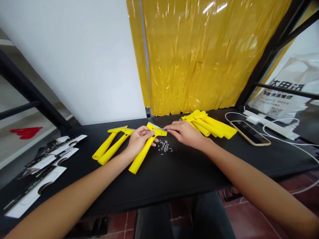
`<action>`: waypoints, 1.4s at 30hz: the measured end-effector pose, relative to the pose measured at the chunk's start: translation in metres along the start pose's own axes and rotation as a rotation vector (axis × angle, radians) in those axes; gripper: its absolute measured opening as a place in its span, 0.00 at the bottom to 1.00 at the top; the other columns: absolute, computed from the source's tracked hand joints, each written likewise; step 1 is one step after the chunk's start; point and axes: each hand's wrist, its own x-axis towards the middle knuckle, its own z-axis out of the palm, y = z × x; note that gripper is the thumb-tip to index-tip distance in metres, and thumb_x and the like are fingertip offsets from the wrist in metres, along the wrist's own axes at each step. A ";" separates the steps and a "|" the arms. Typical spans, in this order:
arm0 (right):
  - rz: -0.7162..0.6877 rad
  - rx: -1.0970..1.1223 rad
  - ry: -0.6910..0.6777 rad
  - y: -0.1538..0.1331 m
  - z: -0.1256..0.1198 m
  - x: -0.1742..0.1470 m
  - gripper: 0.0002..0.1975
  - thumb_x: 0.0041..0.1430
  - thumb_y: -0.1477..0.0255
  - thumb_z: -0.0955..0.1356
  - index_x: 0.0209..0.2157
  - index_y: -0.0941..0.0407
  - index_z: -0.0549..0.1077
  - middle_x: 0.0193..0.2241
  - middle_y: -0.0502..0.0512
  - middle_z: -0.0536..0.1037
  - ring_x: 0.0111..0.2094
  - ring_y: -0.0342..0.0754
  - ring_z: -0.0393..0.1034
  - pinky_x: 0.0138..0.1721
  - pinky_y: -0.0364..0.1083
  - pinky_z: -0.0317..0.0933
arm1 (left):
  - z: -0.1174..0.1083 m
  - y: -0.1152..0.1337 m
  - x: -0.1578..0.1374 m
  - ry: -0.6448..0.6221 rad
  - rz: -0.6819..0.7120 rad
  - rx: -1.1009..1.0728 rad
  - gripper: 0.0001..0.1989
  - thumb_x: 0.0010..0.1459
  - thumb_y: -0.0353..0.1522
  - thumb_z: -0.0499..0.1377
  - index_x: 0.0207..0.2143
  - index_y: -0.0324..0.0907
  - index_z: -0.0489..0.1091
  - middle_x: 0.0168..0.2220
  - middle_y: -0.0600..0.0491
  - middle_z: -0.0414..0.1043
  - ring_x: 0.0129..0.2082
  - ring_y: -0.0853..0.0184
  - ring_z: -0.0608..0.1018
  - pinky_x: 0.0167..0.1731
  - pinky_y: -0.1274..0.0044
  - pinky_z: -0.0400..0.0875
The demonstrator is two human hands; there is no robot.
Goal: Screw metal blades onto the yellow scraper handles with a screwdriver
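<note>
A yellow plastic scraper (143, 153) with a wide head and a tubular handle is in front of me, its handle angled toward me. My left hand (139, 138) is closed on it where head and handle meet. In a pinch, my right hand (185, 133) holds a thin metal rod-like tool (159, 128), which lies across the scraper's head; its tip is too small to make out. Small screws and nuts (164, 146) are scattered just right of the handle. Left of my left hand rest two more yellow scrapers (114, 146).
A pile of yellow scrapers (211, 124) lies behind my right hand. Farther right are a phone (250, 132), white cables and a power strip (271, 124). Printed cardboard sleeves (47, 176) cover the left of the black table (179, 182). A yellow strip curtain (206, 59) hangs behind.
</note>
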 end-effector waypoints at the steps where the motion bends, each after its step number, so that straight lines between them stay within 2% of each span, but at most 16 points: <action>1: 0.002 -0.004 -0.004 0.001 0.000 0.000 0.15 0.68 0.72 0.63 0.50 0.53 0.79 0.36 0.57 0.79 0.38 0.50 0.73 0.42 0.48 0.64 | 0.000 0.000 0.000 0.000 0.010 0.009 0.15 0.51 0.35 0.69 0.33 0.41 0.65 0.29 0.53 0.76 0.28 0.61 0.82 0.25 0.73 0.79; 6: 0.009 -0.048 -0.012 -0.001 -0.001 -0.002 0.16 0.70 0.70 0.62 0.53 0.51 0.76 0.37 0.57 0.76 0.38 0.50 0.71 0.41 0.49 0.65 | 0.003 0.005 -0.003 0.032 0.139 0.115 0.16 0.51 0.36 0.69 0.32 0.41 0.64 0.32 0.53 0.74 0.27 0.62 0.82 0.23 0.72 0.79; 9: 0.040 -0.007 0.053 -0.012 -0.004 -0.002 0.21 0.67 0.69 0.64 0.61 0.50 0.67 0.43 0.58 0.75 0.41 0.52 0.71 0.45 0.52 0.65 | 0.003 0.011 -0.005 0.090 0.226 0.190 0.15 0.52 0.37 0.68 0.33 0.42 0.65 0.33 0.52 0.73 0.27 0.63 0.82 0.23 0.73 0.80; 11: 0.038 0.061 0.106 -0.020 -0.006 -0.001 0.24 0.66 0.71 0.65 0.62 0.53 0.63 0.46 0.61 0.73 0.44 0.53 0.70 0.47 0.52 0.66 | 0.001 0.015 -0.005 0.135 0.281 0.233 0.14 0.54 0.37 0.67 0.34 0.42 0.65 0.34 0.52 0.73 0.28 0.63 0.82 0.23 0.74 0.80; 14: 0.038 0.127 0.186 -0.027 -0.007 0.000 0.15 0.67 0.74 0.62 0.54 0.54 0.67 0.46 0.61 0.74 0.46 0.52 0.70 0.48 0.51 0.65 | -0.001 0.018 -0.007 0.186 0.345 0.296 0.14 0.54 0.38 0.67 0.35 0.42 0.66 0.34 0.52 0.73 0.28 0.64 0.82 0.23 0.75 0.79; 17: 0.111 0.144 0.244 -0.028 -0.008 -0.001 0.08 0.69 0.70 0.62 0.46 0.54 0.70 0.40 0.57 0.77 0.41 0.50 0.72 0.44 0.49 0.64 | -0.001 0.018 -0.010 0.184 0.353 0.348 0.13 0.56 0.39 0.66 0.35 0.42 0.66 0.34 0.53 0.73 0.29 0.64 0.82 0.23 0.77 0.78; 21: 0.228 0.115 0.214 -0.030 -0.009 -0.002 0.12 0.71 0.64 0.60 0.46 0.53 0.69 0.32 0.53 0.76 0.30 0.47 0.70 0.34 0.46 0.60 | 0.001 0.019 -0.012 0.188 0.387 0.439 0.12 0.57 0.39 0.65 0.35 0.43 0.66 0.32 0.54 0.72 0.29 0.64 0.82 0.24 0.78 0.78; 26: 0.217 0.225 0.165 -0.030 -0.003 -0.001 0.13 0.68 0.66 0.62 0.51 0.55 0.62 0.35 0.55 0.76 0.33 0.48 0.70 0.35 0.46 0.61 | -0.004 0.032 -0.002 0.227 0.412 0.532 0.09 0.56 0.37 0.64 0.33 0.43 0.67 0.32 0.53 0.73 0.26 0.66 0.81 0.20 0.80 0.74; 29: 0.227 0.225 0.102 -0.020 0.004 -0.001 0.09 0.70 0.66 0.59 0.46 0.55 0.64 0.30 0.53 0.75 0.30 0.48 0.69 0.34 0.45 0.59 | -0.007 0.039 0.009 0.203 0.404 0.587 0.08 0.55 0.36 0.64 0.33 0.43 0.69 0.31 0.53 0.75 0.24 0.67 0.80 0.18 0.80 0.72; 32: 0.294 0.148 0.061 -0.007 0.009 -0.001 0.16 0.72 0.64 0.55 0.35 0.54 0.68 0.23 0.51 0.71 0.27 0.47 0.68 0.33 0.45 0.58 | -0.007 0.040 0.019 0.139 0.398 0.571 0.06 0.52 0.34 0.65 0.31 0.43 0.70 0.31 0.52 0.76 0.22 0.67 0.78 0.18 0.79 0.69; 34: 0.345 0.162 0.093 0.000 0.012 -0.001 0.17 0.72 0.61 0.56 0.34 0.54 0.68 0.26 0.51 0.73 0.29 0.47 0.68 0.33 0.45 0.58 | -0.004 0.036 0.023 0.136 0.400 0.606 0.06 0.52 0.34 0.65 0.30 0.44 0.71 0.28 0.53 0.75 0.23 0.66 0.78 0.20 0.78 0.69; 38: 0.396 0.291 0.137 0.010 0.017 0.000 0.13 0.67 0.59 0.62 0.45 0.53 0.66 0.31 0.49 0.73 0.29 0.45 0.68 0.31 0.43 0.59 | -0.002 0.028 0.023 0.210 0.432 0.687 0.06 0.56 0.36 0.62 0.33 0.44 0.69 0.30 0.54 0.75 0.24 0.66 0.78 0.23 0.77 0.69; 40: 0.405 0.328 0.134 0.013 0.020 0.001 0.13 0.67 0.59 0.61 0.43 0.54 0.67 0.30 0.49 0.72 0.28 0.44 0.66 0.30 0.42 0.59 | -0.003 0.026 0.020 0.213 0.461 0.708 0.06 0.57 0.37 0.61 0.34 0.44 0.69 0.32 0.53 0.75 0.24 0.67 0.78 0.23 0.77 0.69; 42: 0.398 0.366 0.102 0.015 0.021 0.002 0.19 0.69 0.57 0.58 0.36 0.56 0.70 0.27 0.49 0.71 0.27 0.43 0.65 0.30 0.43 0.58 | -0.004 0.024 0.016 0.211 0.503 0.729 0.06 0.58 0.37 0.61 0.34 0.45 0.69 0.34 0.53 0.75 0.25 0.67 0.77 0.23 0.78 0.68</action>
